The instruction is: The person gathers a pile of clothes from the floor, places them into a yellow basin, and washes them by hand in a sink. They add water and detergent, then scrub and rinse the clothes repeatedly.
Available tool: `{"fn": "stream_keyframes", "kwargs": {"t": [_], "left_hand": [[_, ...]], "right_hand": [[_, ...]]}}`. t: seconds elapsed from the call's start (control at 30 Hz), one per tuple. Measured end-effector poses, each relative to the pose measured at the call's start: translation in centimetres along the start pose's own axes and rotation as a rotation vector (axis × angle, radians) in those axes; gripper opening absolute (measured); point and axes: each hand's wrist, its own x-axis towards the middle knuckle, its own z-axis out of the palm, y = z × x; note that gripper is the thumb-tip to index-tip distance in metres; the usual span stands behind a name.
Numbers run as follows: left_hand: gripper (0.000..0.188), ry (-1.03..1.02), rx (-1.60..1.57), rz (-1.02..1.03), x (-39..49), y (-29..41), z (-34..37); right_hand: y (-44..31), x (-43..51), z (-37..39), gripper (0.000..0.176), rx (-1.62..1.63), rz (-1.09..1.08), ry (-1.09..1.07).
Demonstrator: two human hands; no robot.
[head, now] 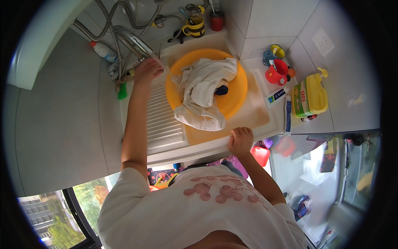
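My left hand (148,69) is raised at the chrome faucet (133,42), its fingers by the spout end; whether they grip it is unclear. Water seems to run from the spout towards an orange plastic basin (238,102). The basin stands in a white laundry sink (264,115), beside the ribbed washboard (163,115). White cloth (202,84) lies heaped in the basin and hangs over its near rim, with a small dark blue item (221,90) beside it. My right hand (241,140) rests with curled fingers on the sink's front edge.
To the right stand a yellow pump jug (311,96), a red mug (276,73) and toothpaste tubes (276,96). A yellow-and-black mug (195,27) and a red cup (216,21) are on the back ledge. A white bottle (105,52) stands behind the faucet hoses at the left wall.
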Motion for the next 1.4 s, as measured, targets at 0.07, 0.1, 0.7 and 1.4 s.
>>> {"fn": "stream_keyframes", "kwargs": {"t": [0.07, 0.1, 0.7, 1.4], "left_hand": [[0.031, -0.047, 0.015, 0.259, 0.0, 1.6, -0.4], [0.032, -0.093, 0.006, 0.426, 0.0, 2.3, -0.5], [0.028, -0.113, -0.096, 0.206, 3.7, 0.9, 0.2], [0.031, 0.111, 0.772, 0.273, 21.1, -10.7, -0.5]], "right_hand": [[0.0, 0.0, 0.0, 0.009, 0.001, 0.005, 0.002], [0.0, 0.0, 0.0, 0.009, -0.001, 0.008, 0.0], [0.0, 0.1, -0.1, 0.011, 0.016, 0.028, -0.011], [0.4, -0.5, 0.1, 0.014, -0.005, 0.086, -0.054]]}}
